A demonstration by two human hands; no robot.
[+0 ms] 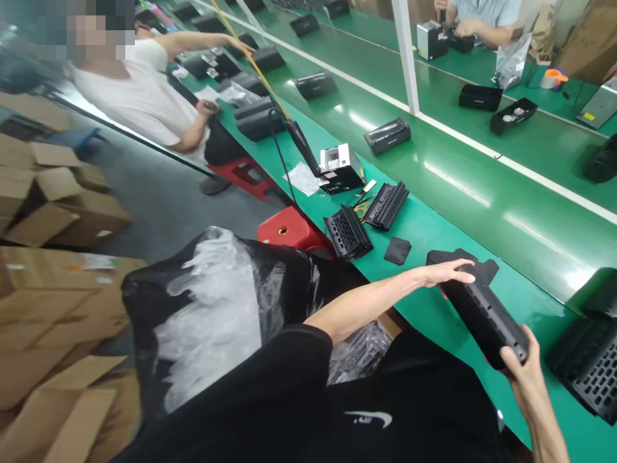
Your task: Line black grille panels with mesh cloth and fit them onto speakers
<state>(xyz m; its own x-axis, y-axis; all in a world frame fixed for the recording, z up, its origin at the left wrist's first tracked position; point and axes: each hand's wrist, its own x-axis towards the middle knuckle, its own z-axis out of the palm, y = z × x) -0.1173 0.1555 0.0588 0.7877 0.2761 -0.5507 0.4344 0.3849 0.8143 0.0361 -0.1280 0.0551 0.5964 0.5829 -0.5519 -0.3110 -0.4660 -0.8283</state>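
Observation:
I hold a long black plastic housing (484, 315) over the near edge of the green bench (443, 212). My left hand (446, 273) grips its far end, fingers curled over the top. At its near end my right hand (523, 370) wraps round the corner. A flat black foam piece (484, 267) lies under the housing's far end. A small black pad (398, 250) lies just left of it on the bench.
Two black vented parts (347, 231) (385, 204) and a white-and-black unit (340, 168) lie further along the bench. A black grille part (585, 363) sits at my right. A black bag with clear plastic (216, 308) and a red stool (289, 229) stand at my left. Cardboard boxes (53, 212) are stacked far left; other people work nearby.

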